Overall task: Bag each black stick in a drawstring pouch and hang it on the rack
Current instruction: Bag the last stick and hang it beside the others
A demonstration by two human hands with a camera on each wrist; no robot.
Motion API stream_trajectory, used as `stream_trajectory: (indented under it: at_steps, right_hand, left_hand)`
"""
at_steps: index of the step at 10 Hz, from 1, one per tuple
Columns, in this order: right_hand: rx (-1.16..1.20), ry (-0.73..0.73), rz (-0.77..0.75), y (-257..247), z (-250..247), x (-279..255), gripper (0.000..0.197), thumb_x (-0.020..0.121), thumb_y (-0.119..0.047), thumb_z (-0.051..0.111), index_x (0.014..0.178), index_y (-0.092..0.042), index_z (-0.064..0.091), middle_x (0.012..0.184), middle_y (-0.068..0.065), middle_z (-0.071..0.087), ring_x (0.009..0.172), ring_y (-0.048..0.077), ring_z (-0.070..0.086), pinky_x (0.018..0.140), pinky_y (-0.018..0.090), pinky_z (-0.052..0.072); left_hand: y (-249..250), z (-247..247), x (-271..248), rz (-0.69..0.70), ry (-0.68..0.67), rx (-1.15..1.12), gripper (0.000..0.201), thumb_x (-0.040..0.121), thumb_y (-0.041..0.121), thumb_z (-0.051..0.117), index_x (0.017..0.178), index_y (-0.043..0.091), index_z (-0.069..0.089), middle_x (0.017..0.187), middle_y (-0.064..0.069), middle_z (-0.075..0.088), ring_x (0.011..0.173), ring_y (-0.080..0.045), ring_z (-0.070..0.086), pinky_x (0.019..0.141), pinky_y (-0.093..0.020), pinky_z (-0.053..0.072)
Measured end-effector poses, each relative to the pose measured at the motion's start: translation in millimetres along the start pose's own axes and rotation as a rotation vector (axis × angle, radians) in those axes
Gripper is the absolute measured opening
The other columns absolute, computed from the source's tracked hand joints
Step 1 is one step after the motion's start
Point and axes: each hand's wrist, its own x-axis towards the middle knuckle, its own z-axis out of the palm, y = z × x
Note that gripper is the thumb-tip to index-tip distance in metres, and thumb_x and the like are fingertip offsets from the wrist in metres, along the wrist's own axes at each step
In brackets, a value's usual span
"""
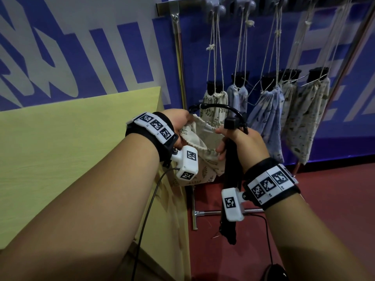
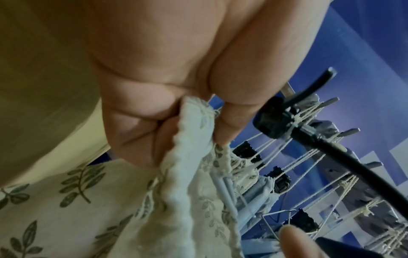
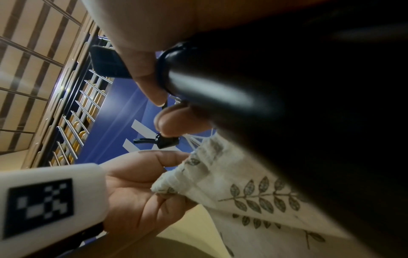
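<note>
A cream drawstring pouch (image 1: 203, 153) with a leaf print hangs open between my hands, beyond the table's right edge. My left hand (image 1: 187, 118) pinches its far rim; in the left wrist view the thumb and fingers (image 2: 227, 122) squeeze the gathered hem of the pouch (image 2: 187, 148). My right hand (image 1: 222, 141) grips a black stick (image 1: 231, 179) near its capped top, and its fingertips touch the pouch's near rim. The stick hangs outside the pouch, down past my right wrist. In the right wrist view the black stick (image 3: 287, 104) fills the frame beside the pouch (image 3: 232, 183).
A metal rack (image 1: 178, 57) stands against the blue wall. Several filled pouches (image 1: 267, 114) hang from its hooks by their cords. A yellow-green table (image 1: 81, 149) is on the left. The rack's foot bar (image 1: 194, 216) lies on the red floor below my hands.
</note>
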Motion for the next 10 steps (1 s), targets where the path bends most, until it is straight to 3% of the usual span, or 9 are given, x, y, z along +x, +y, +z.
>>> stream_trajectory:
  at_steps: [1,2,3,5,6,7,8,9,10]
  right_hand:
    - [0.005,-0.019,-0.018,0.4,1.6,-2.8,0.021,0.098,-0.021,0.072,0.106,-0.002,0.077,0.072,0.022,0.068,0.061,0.035,0.060,0.062,0.037,0.050]
    - [-0.003,-0.021,-0.027,-0.1,2.6,-4.9,0.021,0.098,-0.021,0.071,0.106,-0.002,0.076,0.072,0.020,0.069,0.061,0.034,0.061,0.062,0.036,0.050]
    - [-0.011,-0.023,-0.029,0.4,3.7,-6.4,0.022,0.098,-0.021,0.071,0.106,-0.002,0.076,0.072,0.020,0.069,0.062,0.035,0.061,0.065,0.038,0.051]
    - [-0.016,-0.022,-0.009,2.6,6.0,-5.5,0.024,0.098,-0.021,0.072,0.110,0.000,0.074,0.069,0.019,0.068,0.060,0.033,0.061,0.059,0.032,0.051]
    - [-0.025,-0.015,0.002,4.3,6.4,-3.8,0.025,0.097,-0.018,0.072,0.112,0.002,0.072,0.067,0.018,0.068,0.058,0.033,0.061,0.055,0.029,0.051]
    - [-0.029,-0.007,0.008,4.6,6.3,-3.3,0.026,0.097,-0.017,0.072,0.113,0.003,0.071,0.068,0.018,0.068,0.055,0.031,0.060,0.050,0.026,0.050]
    - [-0.064,0.014,-0.002,7.1,4.2,-1.1,0.028,0.097,-0.020,0.072,0.111,0.004,0.071,0.069,0.017,0.070,0.057,0.031,0.062,0.054,0.029,0.050]
    - [-0.140,0.037,-0.029,9.6,1.5,1.2,0.019,0.097,-0.014,0.067,0.101,0.004,0.073,0.069,0.016,0.073,0.058,0.030,0.064,0.058,0.032,0.050]
    - [-0.263,0.079,-0.078,12.2,0.5,2.4,0.016,0.092,-0.011,0.064,0.087,0.001,0.073,0.070,0.015,0.076,0.061,0.027,0.068,0.064,0.035,0.054]
  left_hand:
    - [2.6,-4.0,16.9,0.270,0.098,0.441,0.035,0.071,0.058,0.045,0.081,0.026,0.053,0.135,-0.029,0.061,0.125,-0.045,0.060,0.106,-0.055,0.049]
    - [1.7,-2.0,5.8,0.309,0.060,0.567,0.038,0.070,0.062,0.043,0.079,0.026,0.053,0.130,-0.029,0.063,0.122,-0.045,0.061,0.105,-0.055,0.050]
    - [1.0,-2.2,3.0,0.339,0.074,0.615,0.046,0.066,0.067,0.044,0.080,0.025,0.053,0.129,-0.030,0.063,0.121,-0.046,0.061,0.105,-0.055,0.050]
    - [1.8,-4.6,2.0,0.295,0.078,0.516,0.058,0.053,0.070,0.053,0.083,0.021,0.057,0.128,-0.030,0.065,0.119,-0.047,0.063,0.103,-0.057,0.051]
    - [0.8,2.4,-30.4,0.038,0.029,0.101,0.041,0.074,0.039,0.070,0.103,0.009,0.070,0.133,-0.027,0.065,0.120,-0.046,0.065,0.100,-0.062,0.052]
    - [1.2,4.9,-48.4,-0.011,0.006,0.046,0.038,0.093,0.017,0.062,0.129,0.007,0.065,0.135,-0.018,0.065,0.123,-0.037,0.065,0.099,-0.058,0.051]
    - [1.6,4.9,-44.0,0.045,0.005,-0.024,0.019,0.095,0.017,0.059,0.112,0.010,0.064,0.121,-0.020,0.069,0.104,-0.034,0.071,0.094,-0.047,0.057]
    - [3.1,4.0,-41.2,0.052,0.007,-0.043,0.005,0.089,0.009,0.056,0.090,0.008,0.061,0.093,-0.012,0.065,0.091,-0.027,0.064,0.099,-0.045,0.053]
    - [3.3,-3.1,-27.0,0.006,-0.013,-0.044,0.027,0.077,0.007,0.056,0.101,0.009,0.067,0.108,-0.014,0.072,0.111,-0.029,0.065,0.106,-0.055,0.047]
